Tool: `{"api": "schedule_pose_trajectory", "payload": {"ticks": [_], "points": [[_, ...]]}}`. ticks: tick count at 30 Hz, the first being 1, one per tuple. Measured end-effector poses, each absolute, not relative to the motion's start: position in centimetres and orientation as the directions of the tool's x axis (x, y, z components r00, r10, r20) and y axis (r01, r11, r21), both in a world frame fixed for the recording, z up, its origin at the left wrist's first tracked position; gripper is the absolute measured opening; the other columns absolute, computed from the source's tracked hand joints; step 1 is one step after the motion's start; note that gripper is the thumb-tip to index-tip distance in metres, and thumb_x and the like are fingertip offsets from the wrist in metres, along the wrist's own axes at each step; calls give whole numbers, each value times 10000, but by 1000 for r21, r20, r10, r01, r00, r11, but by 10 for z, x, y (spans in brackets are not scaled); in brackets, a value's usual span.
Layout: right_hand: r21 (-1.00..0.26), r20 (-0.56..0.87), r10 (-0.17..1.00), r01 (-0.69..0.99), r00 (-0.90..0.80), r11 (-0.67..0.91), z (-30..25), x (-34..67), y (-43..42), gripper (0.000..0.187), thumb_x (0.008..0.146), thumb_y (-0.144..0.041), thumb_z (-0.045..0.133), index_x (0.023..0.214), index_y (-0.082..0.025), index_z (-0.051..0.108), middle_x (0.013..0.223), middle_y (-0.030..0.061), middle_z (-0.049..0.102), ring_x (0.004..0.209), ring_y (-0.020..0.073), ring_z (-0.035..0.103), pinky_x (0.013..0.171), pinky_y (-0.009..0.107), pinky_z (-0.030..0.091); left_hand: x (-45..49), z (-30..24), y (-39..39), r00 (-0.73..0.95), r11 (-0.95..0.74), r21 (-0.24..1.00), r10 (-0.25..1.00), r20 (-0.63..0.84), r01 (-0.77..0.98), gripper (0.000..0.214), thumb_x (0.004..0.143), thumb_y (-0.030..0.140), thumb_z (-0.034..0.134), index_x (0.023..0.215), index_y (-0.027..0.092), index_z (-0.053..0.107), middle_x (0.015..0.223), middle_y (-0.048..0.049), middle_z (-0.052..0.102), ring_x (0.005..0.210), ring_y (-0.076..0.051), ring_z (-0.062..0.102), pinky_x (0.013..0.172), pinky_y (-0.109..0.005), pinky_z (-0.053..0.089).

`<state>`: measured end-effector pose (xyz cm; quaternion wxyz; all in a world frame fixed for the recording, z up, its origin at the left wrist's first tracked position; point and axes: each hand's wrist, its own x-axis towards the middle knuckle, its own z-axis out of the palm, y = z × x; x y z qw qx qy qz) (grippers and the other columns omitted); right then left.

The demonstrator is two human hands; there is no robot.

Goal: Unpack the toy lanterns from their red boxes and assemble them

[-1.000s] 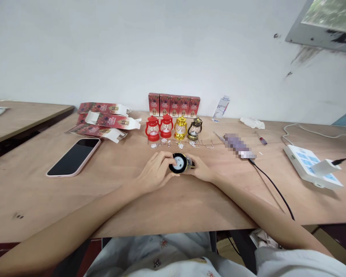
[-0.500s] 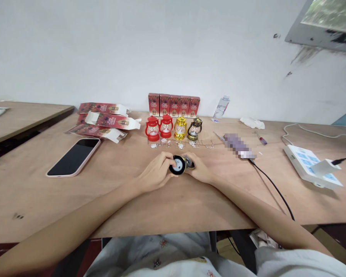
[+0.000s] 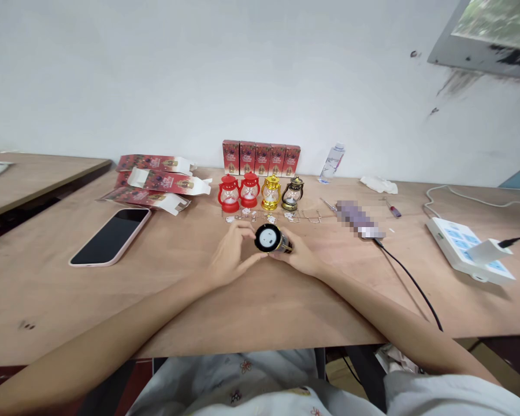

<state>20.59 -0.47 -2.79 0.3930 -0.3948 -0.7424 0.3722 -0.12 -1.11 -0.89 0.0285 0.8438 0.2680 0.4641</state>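
My right hand (image 3: 301, 254) is closed round a small dark bronze lantern (image 3: 285, 245), tipped so that its underside faces me. That underside shows a black rim with a pale round plate (image 3: 267, 237) in it. Just left of the rim is my left hand (image 3: 230, 251), its thumb and fingers spread apart; the thumb tip lies close below the rim, and I cannot tell if it touches. Beyond my hands stand two red lanterns (image 3: 229, 196), a gold lantern (image 3: 271, 194) and a bronze lantern (image 3: 292, 195). Small metal and white pieces (image 3: 271, 219) lie in front of them.
Several red boxes (image 3: 262, 159) stand against the wall; opened boxes (image 3: 164, 181) lie at left above a phone (image 3: 110, 238). On the right are a clear bottle (image 3: 331, 163), a blurred-out device (image 3: 359, 219) with a black cable, a screwdriver (image 3: 394, 211) and a power strip (image 3: 468, 248).
My left fingers have come off the lantern's underside and opened. The lantern has turned and lifted slightly, so its pale plate shows in full. My right hand keeps its hold.
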Motion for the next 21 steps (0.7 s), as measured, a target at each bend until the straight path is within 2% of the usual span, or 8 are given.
{"api": "schedule_pose_trajectory", "payload": {"ticks": [3, 6, 9, 11, 13, 17, 21], "points": [[-908, 260, 853, 185, -453, 376, -26, 198, -12, 476, 745, -368, 688, 1152, -198, 507, 1154, 63, 596, 1106, 218, 536, 973, 383, 413, 2, -9, -10, 380, -788, 501, 613, 692, 359, 522, 761, 358, 683, 1180, 170, 436, 1164, -132, 527, 1084, -234, 526, 884, -408, 475], [-911, 261, 827, 156, -498, 381, -27, 191, -21, 506, 789, -458, 629, 1200, -201, 484, 1222, 81, 559, 1163, 222, 501, 1021, 393, 387, 7, -13, -8, 402, -686, 686, 714, 573, 241, 468, 802, 388, 629, 1191, 176, 478, 1195, -119, 571, 1129, -239, 533, 967, -430, 435], [-903, 320, 830, 119, -456, 413, -29, 188, -27, 632, 811, -546, 561, 1310, -216, 358, 1332, 103, 463, 1239, 220, 440, 1050, 391, 370, 11, -17, -7, 309, -605, 791, 773, 555, 92, 371, 828, 387, 593, 1112, 166, 505, 1104, -96, 619, 1046, -211, 584, 907, -381, 479], [-873, 404, 836, 118, -372, 474, -28, 189, -29, 656, 839, -549, 518, 1360, -241, 265, 1397, 109, 383, 1260, 212, 419, 1049, 391, 374, 11, -17, -7, 227, -611, 790, 778, 585, 56, 340, 808, 365, 621, 1056, 167, 498, 1045, -79, 624, 988, -191, 600, 860, -347, 498], [-815, 511, 817, 151, -267, 559, -26, 192, -30, 600, 867, -498, 504, 1364, -270, 256, 1408, 104, 361, 1235, 207, 444, 1028, 397, 392, 9, -13, -8, 193, -639, 764, 763, 616, 86, 349, 785, 324, 649, 1054, 168, 492, 1037, -74, 616, 969, -181, 602, 851, -333, 499], [-661, 692, 707, 266, -146, 702, -18, 196, -31, 358, 877, -377, 533, 1219, -291, 475, 1244, 73, 505, 1143, 209, 508, 966, 402, 434, 6, -4, -14, 266, -714, 664, 700, 663, 224, 440, 763, 251, 656, 1164, 169, 498, 1122, -99, 580, 1032, -204, 567, 884, -360, 477], [-607, 711, 685, 352, -158, 712, -15, 197, -32, 151, 871, -339, 550, 978, -274, 635, 1033, 58, 605, 1026, 203, 569, 926, 400, 454, 4, -5, -16, 397, -773, 544, 635, 663, 328, 545, 753, 196, 641, 1271, 213, 471, 1081, -73, 538, 989, -184, 544, 840, -330, 486]]}}
